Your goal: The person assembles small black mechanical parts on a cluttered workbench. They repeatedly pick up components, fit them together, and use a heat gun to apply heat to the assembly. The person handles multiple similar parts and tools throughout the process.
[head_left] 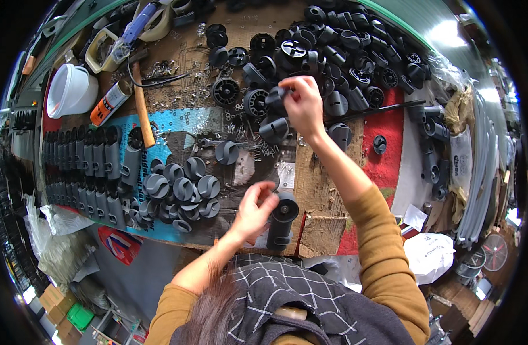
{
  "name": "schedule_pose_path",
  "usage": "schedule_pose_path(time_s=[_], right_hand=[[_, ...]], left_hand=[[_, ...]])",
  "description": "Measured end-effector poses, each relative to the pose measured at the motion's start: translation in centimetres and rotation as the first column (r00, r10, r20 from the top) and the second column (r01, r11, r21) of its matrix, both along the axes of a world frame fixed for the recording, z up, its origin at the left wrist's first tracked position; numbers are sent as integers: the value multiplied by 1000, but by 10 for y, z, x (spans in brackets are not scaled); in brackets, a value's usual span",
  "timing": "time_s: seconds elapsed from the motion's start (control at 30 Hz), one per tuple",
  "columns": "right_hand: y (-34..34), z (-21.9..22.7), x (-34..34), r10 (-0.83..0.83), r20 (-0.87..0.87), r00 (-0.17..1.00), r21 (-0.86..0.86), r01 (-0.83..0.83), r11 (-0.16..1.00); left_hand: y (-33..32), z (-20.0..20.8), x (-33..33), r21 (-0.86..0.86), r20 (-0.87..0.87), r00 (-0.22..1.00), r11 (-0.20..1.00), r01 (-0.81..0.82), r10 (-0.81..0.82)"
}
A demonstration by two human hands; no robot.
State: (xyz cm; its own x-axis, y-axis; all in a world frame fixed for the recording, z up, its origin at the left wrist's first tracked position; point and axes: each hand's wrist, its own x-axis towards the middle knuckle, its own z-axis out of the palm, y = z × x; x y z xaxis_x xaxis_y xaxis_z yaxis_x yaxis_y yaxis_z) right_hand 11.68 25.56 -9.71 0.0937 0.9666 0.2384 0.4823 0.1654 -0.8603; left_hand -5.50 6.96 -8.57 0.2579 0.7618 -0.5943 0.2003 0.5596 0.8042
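Note:
My right hand (305,108) reaches over the far pile, its fingers pinched on a dark grey rounded plastic part (276,100). Closer to me, my left hand (256,211) is curled, thumb toward the fingers; a dark edge shows by its fingertips, too unclear to name. Just right of that hand is a dark grey plastic housing (280,233) with a round black wheel (285,208) at its far end. A slotted grey cap (274,130) lies below my right hand. Left of my left hand is a heap of grey curved caps (183,187).
Black wheels and grey parts (356,57) pile up at the far right. Rows of grey housings (83,155) stand at left, near a hammer (142,106), an orange spray can (111,102) and a white bucket (73,91). Small metal pieces (183,118) litter the cardboard-covered table.

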Motion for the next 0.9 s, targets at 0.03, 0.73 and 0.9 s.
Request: schedule_pose_path(time_s=[0.03, 0.73, 0.9], right_hand=[[-22, 9, -1, 62, -31, 998, 132, -58, 990], [-226, 55, 0, -74, -594, 801, -469, -270, 841], [-209, 47, 10, -78, -456, 887, -513, -190, 837]], left_hand=[[13, 5, -3, -78, 160, 978, 990, -122, 133], [0, 43, 0, 20, 141, 989, 998, -56, 52], [6, 27, -22, 220, 43, 988, 963, -157, 152]])
